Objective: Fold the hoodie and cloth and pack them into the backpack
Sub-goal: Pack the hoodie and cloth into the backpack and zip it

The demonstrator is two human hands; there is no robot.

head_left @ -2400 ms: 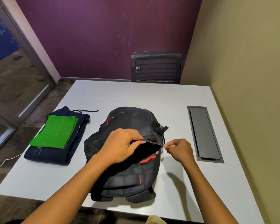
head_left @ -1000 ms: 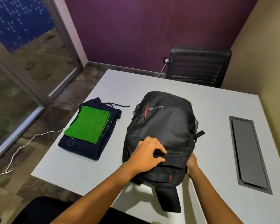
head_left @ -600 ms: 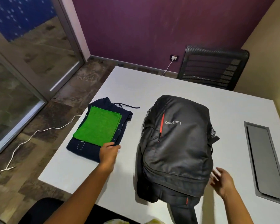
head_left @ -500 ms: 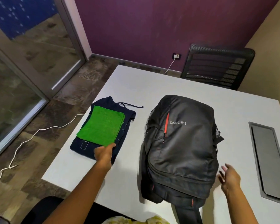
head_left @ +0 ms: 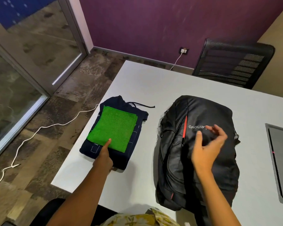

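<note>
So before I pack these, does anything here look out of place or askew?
Nothing stands out. The green cloth lies folded on the folded hoodie, and the backpack lies flat beside them on the table.

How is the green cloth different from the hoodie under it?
The cloth is bright green and smaller; the hoodie is dark navy and sticks out around it. The cloth lies on top; the hoodie rests on the table. Both are folded flat.
</note>
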